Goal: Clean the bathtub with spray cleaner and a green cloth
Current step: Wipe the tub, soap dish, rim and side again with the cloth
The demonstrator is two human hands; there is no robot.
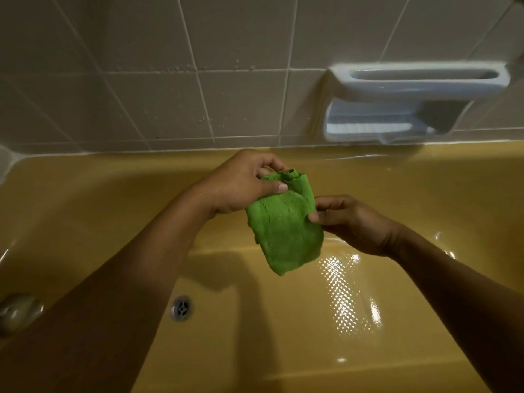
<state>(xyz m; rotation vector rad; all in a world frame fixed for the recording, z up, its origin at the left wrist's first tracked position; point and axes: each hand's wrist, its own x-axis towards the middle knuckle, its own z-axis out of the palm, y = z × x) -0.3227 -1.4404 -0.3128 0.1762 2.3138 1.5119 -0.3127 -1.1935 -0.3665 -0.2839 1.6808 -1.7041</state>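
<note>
A folded green cloth (283, 222) hangs in the air above the yellow bathtub (85, 199). My left hand (241, 185) grips the cloth's upper end, thumb on its front and fingers behind. My right hand (348, 222) pinches the cloth's right edge between thumb and fingers. The lower end of the cloth dangles free over the tub floor. No spray cleaner is in view.
A round metal drain (181, 307) sits in the tub floor, with a metal fitting (17, 310) at the left edge. A white soap dish with a grab bar (411, 95) juts from the beige tiled wall (170, 80) at the upper right.
</note>
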